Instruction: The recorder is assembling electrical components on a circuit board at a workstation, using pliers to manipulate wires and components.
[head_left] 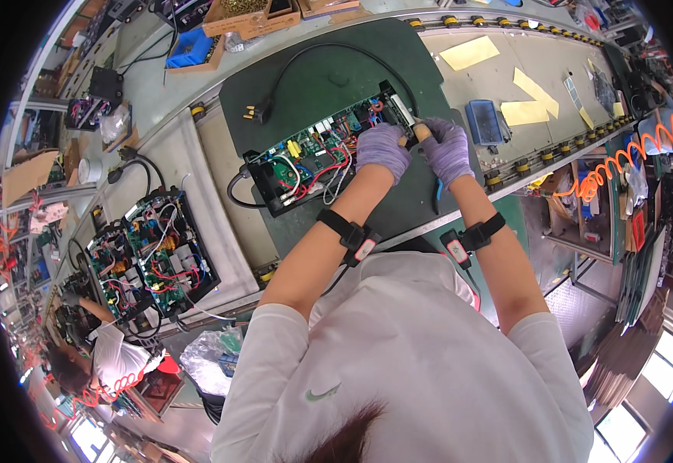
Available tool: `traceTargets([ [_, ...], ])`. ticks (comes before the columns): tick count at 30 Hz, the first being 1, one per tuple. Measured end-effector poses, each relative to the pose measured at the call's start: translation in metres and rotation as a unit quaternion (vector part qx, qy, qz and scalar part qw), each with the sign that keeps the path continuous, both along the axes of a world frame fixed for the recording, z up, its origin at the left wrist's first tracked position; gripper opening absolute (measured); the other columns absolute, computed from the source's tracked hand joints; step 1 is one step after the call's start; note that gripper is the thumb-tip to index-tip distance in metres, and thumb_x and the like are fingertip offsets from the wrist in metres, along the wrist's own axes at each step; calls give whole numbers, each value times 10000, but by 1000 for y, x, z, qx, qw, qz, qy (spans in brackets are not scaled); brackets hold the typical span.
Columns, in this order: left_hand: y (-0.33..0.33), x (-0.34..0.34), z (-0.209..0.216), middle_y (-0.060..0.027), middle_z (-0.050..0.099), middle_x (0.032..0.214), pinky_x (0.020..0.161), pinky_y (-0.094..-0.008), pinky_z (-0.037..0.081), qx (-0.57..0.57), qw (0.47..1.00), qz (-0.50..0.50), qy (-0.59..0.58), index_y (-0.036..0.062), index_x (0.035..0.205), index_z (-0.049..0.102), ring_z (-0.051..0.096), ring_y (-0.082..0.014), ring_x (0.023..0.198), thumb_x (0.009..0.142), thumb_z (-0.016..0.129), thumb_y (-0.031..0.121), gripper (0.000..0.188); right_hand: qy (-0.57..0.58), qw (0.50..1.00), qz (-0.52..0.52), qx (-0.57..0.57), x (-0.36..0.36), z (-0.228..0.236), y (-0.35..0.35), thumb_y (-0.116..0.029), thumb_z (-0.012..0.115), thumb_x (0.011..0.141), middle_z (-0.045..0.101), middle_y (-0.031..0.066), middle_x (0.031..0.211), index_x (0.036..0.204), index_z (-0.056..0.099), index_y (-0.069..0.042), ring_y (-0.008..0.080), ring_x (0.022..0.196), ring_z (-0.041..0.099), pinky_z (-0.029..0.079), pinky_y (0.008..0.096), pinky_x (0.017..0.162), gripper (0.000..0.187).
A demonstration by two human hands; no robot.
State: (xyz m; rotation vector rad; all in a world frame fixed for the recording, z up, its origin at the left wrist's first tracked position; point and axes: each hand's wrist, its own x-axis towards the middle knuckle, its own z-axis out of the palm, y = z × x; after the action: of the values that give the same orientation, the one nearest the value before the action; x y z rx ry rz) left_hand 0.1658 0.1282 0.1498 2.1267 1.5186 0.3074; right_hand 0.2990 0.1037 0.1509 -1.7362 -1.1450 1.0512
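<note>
Head view: on the green mat (344, 65) lies an open circuit unit (313, 152); at the unit's right end the left hand (383, 150) and right hand (446, 151) sit close together, both curled, I cannot tell what either grips; right of the unit, a blue tray (484, 122)
</note>
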Motion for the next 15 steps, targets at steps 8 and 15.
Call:
traceTargets([
  [8,8,-2,5,-158,634,823,711,-392,484,-31,999,-24,34,98,918,666,611,-323,783,720,583,202,238,-3,1000,-24,-13,-3,2,3,-117,635,807,663,113,809,977,631,34,108,699,585,474,246,644,228],
  [15,6,-15,-9,-148,649,848,707,-369,481,-39,995,27,-90,75,961,648,619,-307,776,742,628,159,235,-42,998,40,22,10,-1,1,-152,635,806,666,116,834,991,633,15,142,719,608,488,262,680,249],
])
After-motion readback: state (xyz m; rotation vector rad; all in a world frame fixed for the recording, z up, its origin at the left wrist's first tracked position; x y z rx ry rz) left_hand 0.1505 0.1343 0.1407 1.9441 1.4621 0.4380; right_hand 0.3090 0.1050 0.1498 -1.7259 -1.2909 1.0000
